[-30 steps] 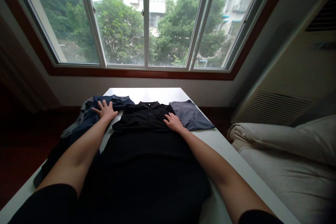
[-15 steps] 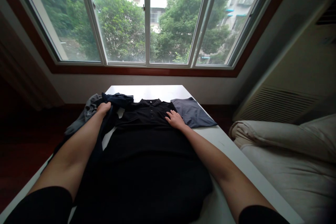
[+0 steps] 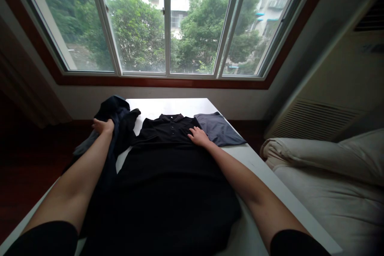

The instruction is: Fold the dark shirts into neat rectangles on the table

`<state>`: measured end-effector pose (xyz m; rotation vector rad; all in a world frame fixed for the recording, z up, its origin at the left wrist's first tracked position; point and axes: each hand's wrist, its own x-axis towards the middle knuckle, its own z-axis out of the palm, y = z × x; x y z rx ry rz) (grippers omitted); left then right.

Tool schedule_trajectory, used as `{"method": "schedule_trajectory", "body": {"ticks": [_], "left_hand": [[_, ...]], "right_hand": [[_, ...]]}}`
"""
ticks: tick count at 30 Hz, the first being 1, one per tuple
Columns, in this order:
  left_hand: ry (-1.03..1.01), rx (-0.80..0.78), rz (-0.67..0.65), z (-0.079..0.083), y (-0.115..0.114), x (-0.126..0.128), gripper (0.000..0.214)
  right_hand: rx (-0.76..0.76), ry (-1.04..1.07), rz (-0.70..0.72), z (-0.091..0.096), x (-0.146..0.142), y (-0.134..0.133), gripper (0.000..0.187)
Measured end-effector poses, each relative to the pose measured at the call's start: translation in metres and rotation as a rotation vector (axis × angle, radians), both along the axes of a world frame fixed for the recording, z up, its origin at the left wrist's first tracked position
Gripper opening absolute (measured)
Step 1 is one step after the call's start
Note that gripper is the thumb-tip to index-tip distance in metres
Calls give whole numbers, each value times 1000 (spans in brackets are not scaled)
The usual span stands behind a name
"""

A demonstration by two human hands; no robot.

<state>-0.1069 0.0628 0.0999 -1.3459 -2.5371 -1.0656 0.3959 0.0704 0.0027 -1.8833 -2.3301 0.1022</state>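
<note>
A black polo shirt lies flat, collar toward the window, on a white table. My right hand rests open on its right shoulder, fingers spread. My left hand is closed on a dark navy garment and holds it lifted off the table's left edge, bunched above the hand. A folded grey shirt lies just right of my right hand.
More grey and dark clothes hang over the table's left side. A cream sofa cushion stands close to the right of the table. A wide window and a wall unit are beyond.
My left hand went from lying flat on the navy garment to gripping it, then pulled it up and leftward off the table. My right hand stayed on the black shirt.
</note>
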Motion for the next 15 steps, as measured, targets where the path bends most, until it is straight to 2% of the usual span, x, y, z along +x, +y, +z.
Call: {"method": "schedule_trajectory", "body": {"ticks": [2, 3, 4, 6, 8, 11, 13, 15], "left_hand": [[7, 88, 105, 0, 1, 3, 64], [43, 117, 69, 0, 3, 7, 63], [104, 113, -31, 0, 4, 11, 60], [199, -14, -253, -5, 7, 22, 57], [244, -223, -397, -16, 8, 33, 67], [323, -443, -490, -43, 10, 41, 81], [380, -470, -504, -58, 14, 37, 77], [409, -444, -515, -66, 19, 29, 71]], "right_hand": [[5, 1, -19, 2, -4, 1, 61], [12, 2, -28, 3, -7, 1, 61], [17, 3, -32, 3, -10, 2, 62], [12, 6, -20, 2, -16, 3, 65], [-16, 5, 3, 2, -21, 6, 69], [-60, 2, 2, 2, -25, 12, 71], [-73, 8, -12, 2, -26, 17, 70], [-75, 14, -17, 2, -26, 22, 68]]}}
